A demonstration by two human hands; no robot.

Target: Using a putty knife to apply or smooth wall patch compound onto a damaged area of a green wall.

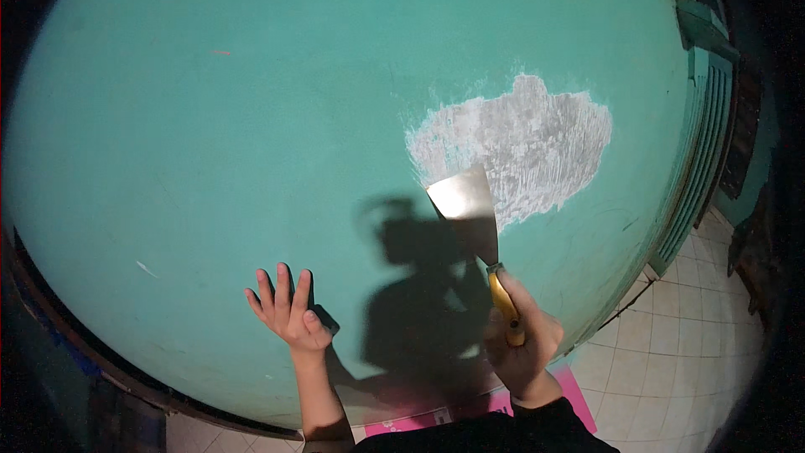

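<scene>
My right hand is closed round the yellow handle of a putty knife. The knife's wide metal blade points up, its edge at the lower left border of a pale scraped patch on the green wall. Whitish, streaky and ragged-edged, the patch stands out from the paint around it. To the left, my left hand is raised in front of the wall with fingers spread and nothing in it. Whether its fingertips touch the wall, I cannot tell.
A dark shadow falls on the wall between my hands. Below lies a pink sheet or mat on the tiled floor. Green louvred shutters stand at the right. A dark edge borders the wall at the lower left.
</scene>
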